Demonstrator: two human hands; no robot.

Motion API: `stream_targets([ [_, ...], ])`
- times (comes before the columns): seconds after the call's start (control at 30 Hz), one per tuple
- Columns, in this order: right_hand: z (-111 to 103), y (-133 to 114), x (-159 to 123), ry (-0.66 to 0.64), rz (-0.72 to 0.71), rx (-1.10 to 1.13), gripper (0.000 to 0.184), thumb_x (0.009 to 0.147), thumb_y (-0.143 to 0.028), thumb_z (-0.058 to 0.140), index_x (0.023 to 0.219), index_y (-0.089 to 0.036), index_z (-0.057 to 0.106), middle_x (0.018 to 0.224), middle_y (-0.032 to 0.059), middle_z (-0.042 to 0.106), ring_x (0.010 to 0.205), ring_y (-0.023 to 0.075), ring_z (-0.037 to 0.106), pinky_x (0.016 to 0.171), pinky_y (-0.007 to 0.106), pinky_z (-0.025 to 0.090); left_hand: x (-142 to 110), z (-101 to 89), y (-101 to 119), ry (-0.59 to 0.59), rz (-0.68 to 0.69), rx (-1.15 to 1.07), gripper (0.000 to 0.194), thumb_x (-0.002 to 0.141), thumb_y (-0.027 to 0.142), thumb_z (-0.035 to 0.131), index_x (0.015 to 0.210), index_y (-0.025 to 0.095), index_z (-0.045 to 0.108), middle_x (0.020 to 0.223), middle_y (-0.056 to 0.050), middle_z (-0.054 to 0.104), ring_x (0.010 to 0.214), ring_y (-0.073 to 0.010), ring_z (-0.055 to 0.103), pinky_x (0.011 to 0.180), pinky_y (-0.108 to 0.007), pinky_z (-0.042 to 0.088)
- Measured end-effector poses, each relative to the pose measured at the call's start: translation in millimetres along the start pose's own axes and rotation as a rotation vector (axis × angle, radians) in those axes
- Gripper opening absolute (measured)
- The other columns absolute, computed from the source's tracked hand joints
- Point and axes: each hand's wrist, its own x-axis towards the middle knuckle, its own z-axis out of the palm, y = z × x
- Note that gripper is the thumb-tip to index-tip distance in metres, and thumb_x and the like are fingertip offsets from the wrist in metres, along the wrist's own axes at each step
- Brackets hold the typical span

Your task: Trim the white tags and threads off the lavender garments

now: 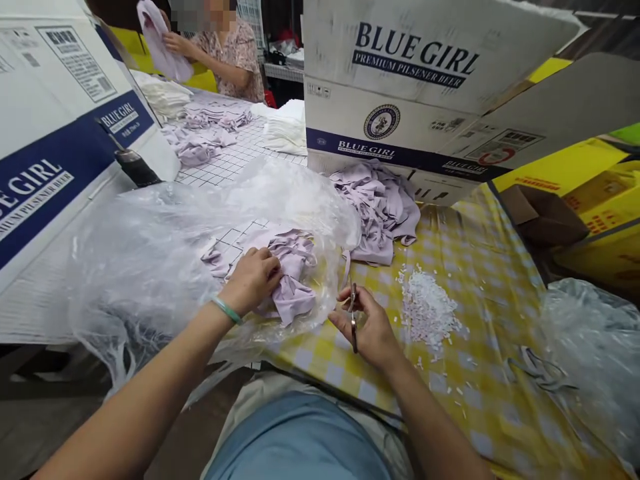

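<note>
My left hand (pixel 253 277), with a green bangle at the wrist, is closed on a bunched lilac fabric piece (pixel 293 267) lying on a clear plastic bag (pixel 165 220). My right hand (pixel 375 330) grips a small pair of scissors (pixel 354 313) by its handles, just right of the bag's edge. The scissors stand nearly upright, blades pointing away from me. Behind them sits a larger heap of lilac fabric pieces (pixel 375 207). A pile of small white scraps (pixel 430 307) lies to the right of my right hand.
A tall Blue Girl carton (pixel 345 100) stands behind the heap, and another white-and-blue carton (pixel 65 133) is at left. Across the table, a person (pixel 235 60) holds up lilac cloth near white stacks (pixel 287 127). A plastic bag (pixel 595 360) rests at right.
</note>
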Motion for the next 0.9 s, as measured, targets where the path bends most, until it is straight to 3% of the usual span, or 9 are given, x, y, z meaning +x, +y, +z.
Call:
stream_targets([
  [0.07, 4.7, 1.8, -2.4, 0.039, -0.016, -0.01, 0.036, 0.078, -0.042, 0.071, 0.101, -0.021, 0.055, 0.097, 0.0062, 0.063, 0.085, 0.0191, 0.059, 0.081, 0.034, 0.048, -2.3, -5.6, 7.3, 0.01, 0.046, 0.014, 0.017, 0.086, 0.023, 0.054, 0.075, 0.016, 0.065, 0.085, -0.011, 0.061, 0.084, -0.0244, 0.054, 0.078, -0.037, 0.044],
  [0.13, 9.7, 2.7, -3.5, 0.08, -0.045, -0.012, 0.036, 0.078, -0.04, 0.071, 0.103, -0.02, 0.055, 0.1, 0.0073, 0.063, 0.09, 0.0205, 0.059, 0.085, 0.037, 0.048, -2.8, -21.6, 16.7, 0.097, 0.066, -0.089, 0.019, 0.088, 0.022, 0.049, 0.075, 0.016, 0.062, 0.088, -0.011, 0.061, 0.085, -0.023, 0.054, 0.08, -0.037, 0.044],
  [0.2, 14.0, 0.1, -3.1, 0.135, -0.091, 0.012, 0.035, 0.079, -0.037, 0.071, 0.105, -0.021, 0.054, 0.104, 0.008, 0.062, 0.095, 0.021, 0.059, 0.089, 0.039, 0.048, -1.7, -44.9, 31.5, 0.226, 0.002, -0.293, 0.02, 0.091, 0.025, 0.046, 0.078, 0.016, 0.058, 0.088, -0.009, 0.059, 0.082, -0.0199, 0.054, 0.077, -0.033, 0.045],
  [0.27, 16.5, -7.2, -1.9, 0.207, -0.151, 0.071, 0.036, 0.079, -0.034, 0.071, 0.108, -0.022, 0.053, 0.108, 0.008, 0.06, 0.099, 0.0207, 0.058, 0.093, 0.039, 0.047, 0.2, -68.8, 52.8, 0.234, -0.131, -0.625, 0.021, 0.093, 0.032, 0.047, 0.079, 0.017, 0.054, 0.078, -0.004, 0.057, 0.069, -0.0152, 0.052, 0.065, -0.028, 0.044],
  [0.4, 14.2, -26.8, -3.0, 0.26, -0.255, 0.208, 0.041, 0.077, -0.027, 0.075, 0.11, -0.024, 0.05, 0.118, 0.0074, 0.055, 0.102, 0.0198, 0.059, 0.092, 0.038, 0.049, 1.8, -91.5, 103.0, -0.163, -0.268, -1.467, 0.024, 0.09, 0.039, 0.056, 0.083, 0.017, 0.053, 0.071, 0.002, 0.052, 0.051, -0.0066, 0.042, 0.047, -0.019, 0.031],
  [0.5, 6.1, -29.6, -10.6, 0.199, -0.232, 0.272, 0.03, 0.081, -0.024, 0.07, 0.106, -0.024, 0.053, 0.106, 0.0052, 0.06, 0.095, 0.0193, 0.062, 0.087, 0.036, 0.052, -2.3, -82.9, 129.3, -0.359, -0.325, -1.779, 0.02, 0.083, 0.033, 0.066, 0.084, 0.014, 0.059, 0.069, 0.002, 0.052, 0.051, -0.0041, 0.039, 0.049, -0.017, 0.029],
  [0.6, -5.6, -20.7, -21.4, 0.234, -0.204, 0.281, 0.014, 0.086, -0.021, 0.061, 0.099, -0.023, 0.057, 0.093, 0.0032, 0.063, 0.09, 0.0186, 0.064, 0.086, 0.035, 0.053, -8.2, -66.5, 143.2, -0.433, -0.362, -1.837, 0.017, 0.08, 0.029, 0.07, 0.084, 0.014, 0.064, 0.067, 0.001, 0.052, 0.054, -0.0043, 0.039, 0.05, -0.017, 0.026],
  [0.77, -24.5, -9.0, -33.7, 0.209, -0.237, 0.31, 0.029, 0.084, -0.021, 0.063, 0.111, -0.028, 0.057, 0.106, 0.0035, 0.066, 0.1, 0.0205, 0.064, 0.093, 0.036, 0.051, -10.8, -48.2, 160.1, -0.534, -0.236, -1.752, 0.019, 0.085, 0.033, 0.067, 0.091, 0.015, 0.072, 0.071, 0.0, 0.052, 0.058, -0.0057, 0.038, 0.052, -0.019, 0.026],
  [0.9, -33.8, -5.6, -35.0, 0.218, -0.236, 0.37, 0.023, 0.086, -0.031, 0.062, 0.108, -0.029, 0.058, 0.113, 0.0029, 0.064, 0.107, 0.0207, 0.062, 0.099, 0.037, 0.049, -7.8, -47.2, 172.8, -0.554, -0.157, -1.595, 0.024, 0.089, 0.037, 0.062, 0.1, 0.018, 0.073, 0.071, -0.001, 0.053, 0.059, -0.0073, 0.037, 0.052, -0.02, 0.028],
])
